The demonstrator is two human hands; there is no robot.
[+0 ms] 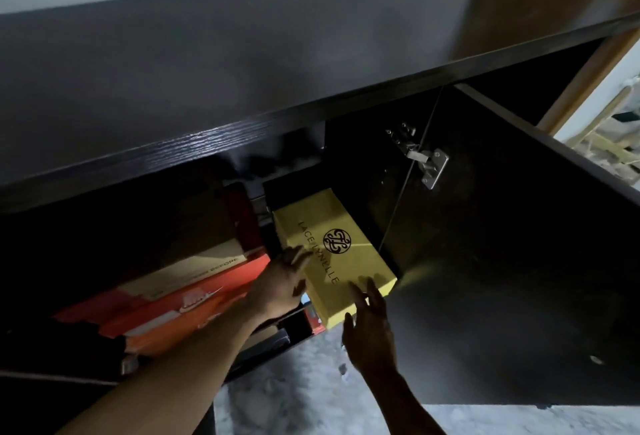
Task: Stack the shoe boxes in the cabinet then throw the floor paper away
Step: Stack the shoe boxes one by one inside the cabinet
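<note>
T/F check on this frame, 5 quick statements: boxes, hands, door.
1. Both hands touch the yellow box. True: the left hand is on its left side, the right hand at its near end.
2. The yellow box sits fully inside the cabinet. False: its near end sticks out past the shelf edge.
3. The cabinet door is open. True.
4. The orange box lies right of the yellow box. False: it lies to the left.
5. The yellow box lid is off. False: the lid is on, logo up.
</note>
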